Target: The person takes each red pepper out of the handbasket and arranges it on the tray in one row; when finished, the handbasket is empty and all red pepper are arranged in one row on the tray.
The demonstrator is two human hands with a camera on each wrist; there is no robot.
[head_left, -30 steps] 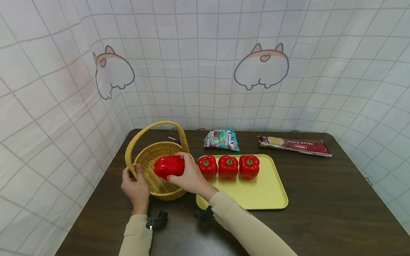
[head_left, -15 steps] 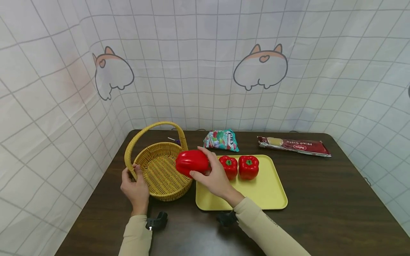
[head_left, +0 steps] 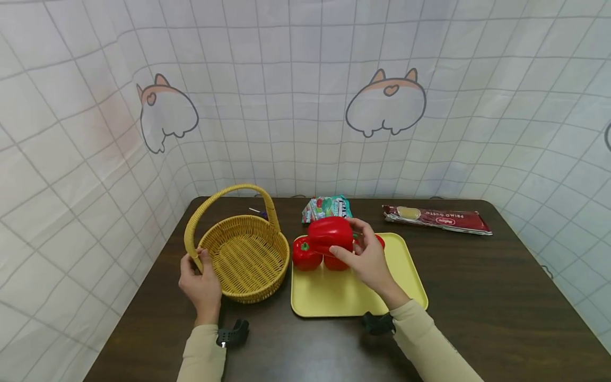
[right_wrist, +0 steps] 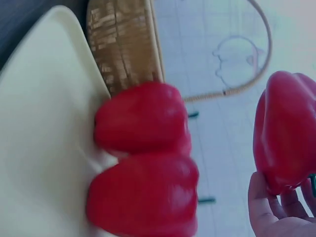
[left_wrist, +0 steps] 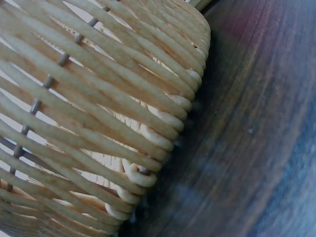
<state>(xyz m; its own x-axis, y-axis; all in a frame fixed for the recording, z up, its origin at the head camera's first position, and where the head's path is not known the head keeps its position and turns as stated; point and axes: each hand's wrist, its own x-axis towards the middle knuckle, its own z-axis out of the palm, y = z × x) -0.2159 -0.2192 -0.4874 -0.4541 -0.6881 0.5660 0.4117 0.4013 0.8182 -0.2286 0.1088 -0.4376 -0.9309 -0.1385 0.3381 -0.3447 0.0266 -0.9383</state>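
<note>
My left hand (head_left: 202, 289) grips the yellow wicker basket (head_left: 258, 295) at its left side, where the arched handle (head_left: 210, 204) meets the rim. The basket's woven bottom shows from above. In the left wrist view the basket's side (left_wrist: 98, 94) fills much of the picture. My right hand (head_left: 371, 263) holds a red bell pepper (head_left: 330, 232) by its stem end, sideways and raised over the yellow tray (head_left: 324, 305). Beneath it, another red bell pepper (head_left: 307, 254) sits at the tray's left; more peppers behind the hand are partly hidden. In the right wrist view the held pepper (right_wrist: 289, 128) appears at right.
Behind the tray lies a teal candy bag (head_left: 326, 207), partly covered by the held pepper. A dark red pasta packet (head_left: 439, 218) lies at the back right. A thin white stick with a purple end (head_left: 260, 213) is behind the basket. Gridded curtain (head_left: 305, 106) surrounds the dark table (head_left: 487, 297).
My right hand has carried the pepper rightward from above the basket to above the tray, uncovering the basket's bottom and the leftmost tray pepper. My left hand keeps its grip.
</note>
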